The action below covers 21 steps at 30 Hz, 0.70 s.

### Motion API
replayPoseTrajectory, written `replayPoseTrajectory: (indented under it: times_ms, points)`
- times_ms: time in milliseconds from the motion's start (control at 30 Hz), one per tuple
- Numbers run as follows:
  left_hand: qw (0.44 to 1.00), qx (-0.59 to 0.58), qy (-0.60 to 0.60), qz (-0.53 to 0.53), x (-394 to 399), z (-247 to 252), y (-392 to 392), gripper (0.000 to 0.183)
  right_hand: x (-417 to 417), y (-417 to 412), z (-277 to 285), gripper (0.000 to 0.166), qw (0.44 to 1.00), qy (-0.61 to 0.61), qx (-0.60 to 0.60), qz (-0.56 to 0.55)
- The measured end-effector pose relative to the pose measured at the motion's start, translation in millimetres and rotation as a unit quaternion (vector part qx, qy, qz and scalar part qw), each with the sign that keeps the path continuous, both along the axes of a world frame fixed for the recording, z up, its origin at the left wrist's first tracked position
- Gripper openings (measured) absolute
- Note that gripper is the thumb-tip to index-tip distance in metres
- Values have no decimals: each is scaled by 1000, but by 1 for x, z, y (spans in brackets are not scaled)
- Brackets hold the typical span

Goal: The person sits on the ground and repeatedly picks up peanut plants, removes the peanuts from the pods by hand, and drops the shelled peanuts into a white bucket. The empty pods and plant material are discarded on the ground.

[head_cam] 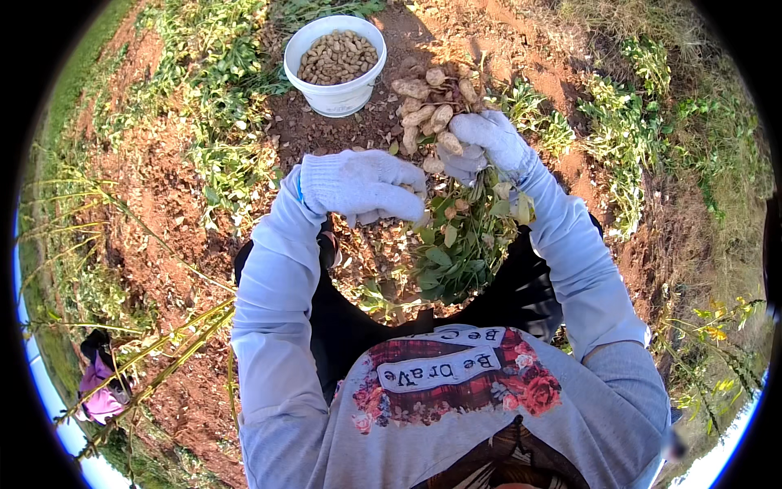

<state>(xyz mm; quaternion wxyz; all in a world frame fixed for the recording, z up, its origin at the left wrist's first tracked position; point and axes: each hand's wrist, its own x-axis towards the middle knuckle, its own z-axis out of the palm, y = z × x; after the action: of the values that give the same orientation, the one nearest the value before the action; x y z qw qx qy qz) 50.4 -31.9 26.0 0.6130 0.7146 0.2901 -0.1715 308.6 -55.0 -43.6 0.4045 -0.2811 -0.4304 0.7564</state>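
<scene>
My right hand (489,140), in a white knit glove, grips an uprooted peanut plant (455,257) by its stems. Its cluster of peanut pods (421,113) points away from me, and the green leaves hang between my knees. My left hand (363,186), gloved the same way, is just left of the cluster with its fingers curled. A bit of tan pod shows between thumb and fingers; how many pods it holds is hidden. Beyond my left hand stands a white plastic bucket (339,101) with many picked peanuts (338,58) inside.
Reddish soil (177,244) strewn with dry leaves surrounds me. Peanut plants (226,67) lie in a row at the left, more plants (617,116) at the right. Thin yellowish stalks (177,354) cross the lower left. Another person (104,391) in pink is at the far left.
</scene>
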Motion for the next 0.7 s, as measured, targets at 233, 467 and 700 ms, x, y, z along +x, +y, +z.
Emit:
replayPoseTrajectory:
  times_ms: [233, 467, 700]
  points:
    - [922, -181, -208, 272, -4, -38, -10, 37, 4, 15, 1, 38, 982, 144, -47, -114]
    - [828, -237, -297, 412, 26, -58, -18, 29, 2, 14, 7, 47, 989, 86, 3, -117]
    - [929, -41, -178, 323, 40, -62, -23, 37, -4, 10, 15, 30, 982, 36, -30, -182]
